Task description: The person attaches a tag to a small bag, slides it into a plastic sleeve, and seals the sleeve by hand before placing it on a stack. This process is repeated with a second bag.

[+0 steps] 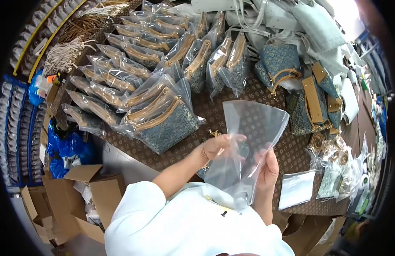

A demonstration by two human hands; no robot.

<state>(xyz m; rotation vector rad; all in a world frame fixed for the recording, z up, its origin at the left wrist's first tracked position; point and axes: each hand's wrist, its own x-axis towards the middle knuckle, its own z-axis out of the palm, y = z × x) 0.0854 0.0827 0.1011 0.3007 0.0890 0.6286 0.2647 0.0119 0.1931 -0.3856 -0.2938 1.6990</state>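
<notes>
Clear bag (258, 119): while our right hand (268, 170) pinches it, we should spread it gently.
Left hand (216, 146): fingers half-curled, hold unclear.

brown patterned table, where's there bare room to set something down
The brown patterned table is bare between the wrapped handbags and the held clear plastic bag. A smaller free patch lies between that plastic bag and the coiled straps. It is crowded back left with wrapped handbags, back right with pale bags and unwrapped blue handbags.
</notes>
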